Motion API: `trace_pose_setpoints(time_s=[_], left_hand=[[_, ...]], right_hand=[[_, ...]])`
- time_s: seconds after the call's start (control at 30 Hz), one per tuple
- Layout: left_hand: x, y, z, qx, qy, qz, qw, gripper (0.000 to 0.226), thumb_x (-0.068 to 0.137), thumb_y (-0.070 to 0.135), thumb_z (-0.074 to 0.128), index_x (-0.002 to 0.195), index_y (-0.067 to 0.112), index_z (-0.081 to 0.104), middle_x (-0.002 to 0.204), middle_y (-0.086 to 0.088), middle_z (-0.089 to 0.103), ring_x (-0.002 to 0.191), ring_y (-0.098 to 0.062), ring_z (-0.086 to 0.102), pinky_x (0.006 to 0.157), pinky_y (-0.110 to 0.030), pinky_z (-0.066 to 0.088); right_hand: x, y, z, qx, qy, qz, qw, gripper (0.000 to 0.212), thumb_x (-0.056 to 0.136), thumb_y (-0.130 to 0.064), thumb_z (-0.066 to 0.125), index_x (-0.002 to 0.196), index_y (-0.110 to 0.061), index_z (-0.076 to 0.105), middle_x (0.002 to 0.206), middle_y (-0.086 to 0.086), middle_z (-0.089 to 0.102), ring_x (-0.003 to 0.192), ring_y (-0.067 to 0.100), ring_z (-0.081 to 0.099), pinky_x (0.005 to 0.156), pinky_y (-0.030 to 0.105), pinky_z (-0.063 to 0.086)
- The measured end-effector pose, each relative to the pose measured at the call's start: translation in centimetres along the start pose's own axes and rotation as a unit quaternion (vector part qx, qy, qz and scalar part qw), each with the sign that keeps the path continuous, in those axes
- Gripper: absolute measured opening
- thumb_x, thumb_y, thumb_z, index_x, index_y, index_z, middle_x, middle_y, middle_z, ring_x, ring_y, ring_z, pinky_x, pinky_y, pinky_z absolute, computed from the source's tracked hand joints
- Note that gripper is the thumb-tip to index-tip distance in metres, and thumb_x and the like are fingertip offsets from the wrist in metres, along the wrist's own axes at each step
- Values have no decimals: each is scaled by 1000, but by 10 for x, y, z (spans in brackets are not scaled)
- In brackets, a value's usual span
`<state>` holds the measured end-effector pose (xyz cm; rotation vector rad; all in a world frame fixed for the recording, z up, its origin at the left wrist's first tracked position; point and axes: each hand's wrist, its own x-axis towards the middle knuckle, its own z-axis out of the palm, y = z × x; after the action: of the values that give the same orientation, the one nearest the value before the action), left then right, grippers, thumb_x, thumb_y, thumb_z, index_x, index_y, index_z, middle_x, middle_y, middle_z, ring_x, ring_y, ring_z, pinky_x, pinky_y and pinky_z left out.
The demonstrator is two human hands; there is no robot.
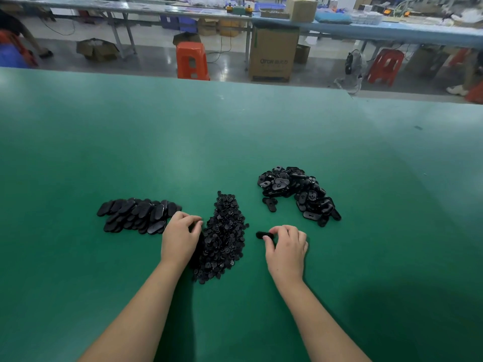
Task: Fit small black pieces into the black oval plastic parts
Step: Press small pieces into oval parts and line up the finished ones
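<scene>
Three dark heaps on a broad green bench mat (235,131), laid out like stations, probably so each step stays within reach. Centre, low in the frame: a loose mound of small black plastic pieces (224,236), close to both wrists for quick picking. Left of centre: a neat overlapping row of black oval plastic parts lying smooth side up (136,215), likely the finished stock, kept apart from the rest. Right of centre, a little higher: a jumbled pile of black oval plastic parts with openings showing (298,194), apparently awaiting inserts. Left hand (180,241) at the mound's left edge, fingers curled downward, seemingly pinching a small piece, though the grasp itself hidden, so impossible to tell for sure. Right hand (286,248) just right of the mound, thumb and fingertips closed on a single black oval part (262,235), held low over the mat, probably to steady it for an insert. Far above, orange plastic stools (192,61) and a cardboard box (273,56), well apart from the work.
</scene>
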<state>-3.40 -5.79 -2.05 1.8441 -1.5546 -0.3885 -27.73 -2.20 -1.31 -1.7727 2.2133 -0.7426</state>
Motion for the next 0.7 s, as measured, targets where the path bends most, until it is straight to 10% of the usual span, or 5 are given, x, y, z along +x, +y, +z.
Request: trace_pose_setpoints(time_s=[0.3, 0.7], left_hand=[[1, 1, -1, -1, 0, 3, 1000, 8, 94, 19, 66, 88, 24, 63, 88, 12, 57, 76, 1, 52, 69, -25, 41], [-3, 3, -5, -47, -4, -26, 999, 13, 92, 15, 66, 84, 24, 60, 76, 13, 63, 55, -11, 56, 53, -27, 45]], right_hand=[[-2, 2, -9, 251, -33, 45, 966, 13, 103, -18, 56, 114, -25, 56, 97, -12, 74, 87, 15, 65, 78, 38, 52], [-2, 4, -11, 300, -67, 50, 950, 19, 100, -16, 60, 112, -31, 63, 88, -11, 70, 63, -1, 56, 57, 17, 42]])
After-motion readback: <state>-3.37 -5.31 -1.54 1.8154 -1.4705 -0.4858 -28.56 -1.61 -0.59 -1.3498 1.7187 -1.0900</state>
